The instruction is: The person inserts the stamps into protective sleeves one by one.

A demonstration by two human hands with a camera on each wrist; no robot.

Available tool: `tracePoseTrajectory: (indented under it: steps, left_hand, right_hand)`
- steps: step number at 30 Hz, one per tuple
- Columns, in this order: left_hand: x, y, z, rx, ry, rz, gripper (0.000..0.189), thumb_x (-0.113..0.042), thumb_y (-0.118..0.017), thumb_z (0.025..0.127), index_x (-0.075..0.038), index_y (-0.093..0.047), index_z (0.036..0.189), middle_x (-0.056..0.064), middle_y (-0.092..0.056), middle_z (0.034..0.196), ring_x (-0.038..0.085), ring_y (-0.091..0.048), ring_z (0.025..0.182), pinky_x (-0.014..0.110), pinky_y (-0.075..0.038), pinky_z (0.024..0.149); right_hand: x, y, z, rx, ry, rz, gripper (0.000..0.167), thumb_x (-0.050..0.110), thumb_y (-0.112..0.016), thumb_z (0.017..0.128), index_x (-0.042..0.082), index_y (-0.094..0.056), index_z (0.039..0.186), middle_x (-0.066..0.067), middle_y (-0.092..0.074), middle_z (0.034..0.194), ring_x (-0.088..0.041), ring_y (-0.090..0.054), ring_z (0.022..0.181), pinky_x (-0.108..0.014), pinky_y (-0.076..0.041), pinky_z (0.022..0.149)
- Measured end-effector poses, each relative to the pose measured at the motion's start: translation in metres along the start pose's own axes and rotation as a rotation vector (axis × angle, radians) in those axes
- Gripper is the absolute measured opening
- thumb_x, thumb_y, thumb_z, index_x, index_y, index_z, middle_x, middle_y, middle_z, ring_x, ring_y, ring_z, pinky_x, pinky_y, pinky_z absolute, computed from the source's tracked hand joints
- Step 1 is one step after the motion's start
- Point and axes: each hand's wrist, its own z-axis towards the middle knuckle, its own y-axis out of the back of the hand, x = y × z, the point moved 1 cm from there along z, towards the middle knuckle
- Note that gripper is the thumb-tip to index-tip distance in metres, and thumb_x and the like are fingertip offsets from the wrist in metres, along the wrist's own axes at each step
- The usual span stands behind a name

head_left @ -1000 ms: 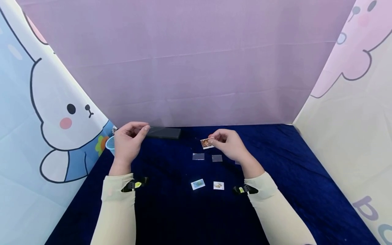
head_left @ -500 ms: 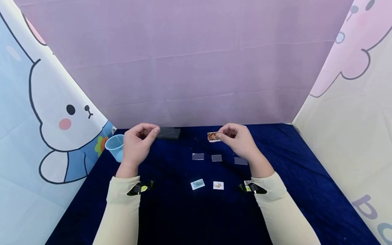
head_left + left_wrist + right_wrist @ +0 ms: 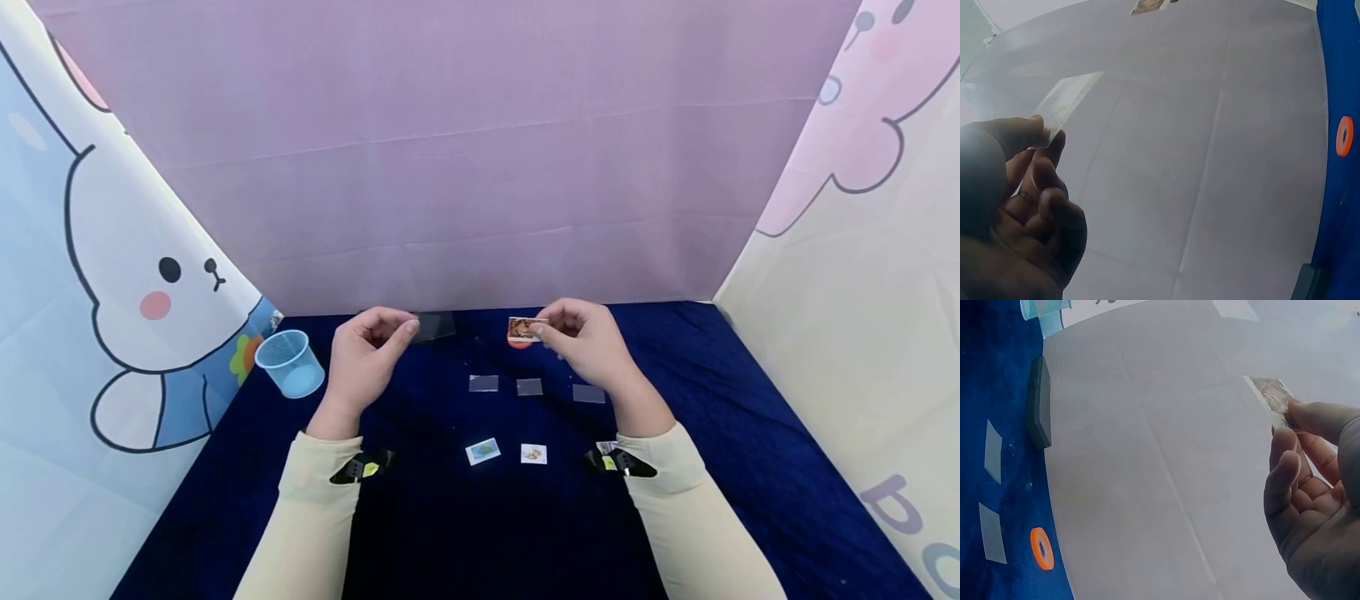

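Note:
My left hand pinches a small clear plastic sleeve between thumb and fingertips, raised over the table. Across from it, my right hand holds a small picture card with a white border and a brownish picture, pinched at its right edge. A gap separates sleeve and card. Below the hands lie three more clear pieces, a left one, a middle one and a right one. Nearer me are a blue picture card, a white one and another partly hidden by the right wrist camera.
A light blue mesh basket stands at the left of the dark blue cloth. Toward the back lies a dark flat case. An orange ring lies behind the clear pieces. Printed and mauve fabric walls enclose the table.
My left hand has moved right with the sleeve, toward the other hand, uncovering the basket. My right hand has moved slightly right and up with the card, uncovering the right-hand clear piece.

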Motion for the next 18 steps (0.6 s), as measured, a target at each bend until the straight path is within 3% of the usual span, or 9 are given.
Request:
tracePoseTrajectory:
  steps: [3, 6, 10, 13, 18]
  left_hand:
    - [0.002, -0.003, 0.0, 0.016, -0.002, -0.007, 0.007, -0.005, -0.074, 0.098, -0.001, -0.077, 0.104, 0.015, -0.06, 0.068, 0.015, -0.047, 0.054, 0.023, -0.036, 0.051]
    - [0.014, -0.007, 0.001, 0.023, -0.006, -0.001, 0.01, -0.005, -0.075, 0.098, -0.002, -0.077, 0.107, 0.014, -0.059, 0.068, 0.018, -0.043, 0.053, 0.023, -0.033, 0.05]
    - [0.032, -0.012, 0.001, 0.037, -0.012, 0.038, 0.016, -0.007, -0.077, 0.097, -0.005, -0.078, 0.113, 0.01, -0.067, 0.081, 0.022, -0.044, 0.056, 0.027, -0.033, 0.051]
    - [0.034, -0.016, -0.001, 0.05, -0.005, 0.055, 0.019, -0.012, -0.079, 0.096, -0.011, -0.079, 0.115, 0.003, -0.072, 0.09, 0.022, -0.048, 0.059, 0.029, -0.036, 0.052]
    - [0.032, -0.022, -0.003, 0.053, 0.005, 0.025, 0.012, -0.022, -0.081, 0.095, -0.02, -0.081, 0.107, 0.0, -0.064, 0.075, 0.022, -0.047, 0.056, 0.027, -0.037, 0.051]
  right_hand:
    - [0.0, 0.0, 0.0, 0.001, 0.002, -0.003, 0.011, 0.019, -0.078, 0.098, 0.009, -0.078, 0.102, -0.011, -0.071, 0.083, -0.022, -0.062, 0.067, -0.035, -0.056, 0.058]
    - [0.0, 0.0, 0.0, 0.0, -0.002, 0.0, 0.012, 0.019, -0.078, 0.098, 0.008, -0.078, 0.103, -0.01, -0.071, 0.084, -0.024, -0.063, 0.068, -0.037, -0.057, 0.059]
    - [0.001, -0.001, 0.0, -0.006, 0.001, 0.0, 0.011, 0.019, -0.077, 0.098, 0.009, -0.078, 0.103, -0.011, -0.073, 0.085, -0.026, -0.063, 0.067, -0.033, -0.056, 0.058]
    - [0.002, -0.002, -0.001, -0.006, 0.007, 0.0, 0.01, 0.02, -0.077, 0.099, 0.01, -0.078, 0.103, -0.014, -0.074, 0.087, -0.025, -0.063, 0.067, -0.032, -0.055, 0.057]
    - [0.003, -0.005, -0.002, -0.009, 0.017, -0.004, 0.01, 0.022, -0.077, 0.099, 0.012, -0.078, 0.102, -0.01, -0.073, 0.089, -0.022, -0.061, 0.067, -0.032, -0.053, 0.058]
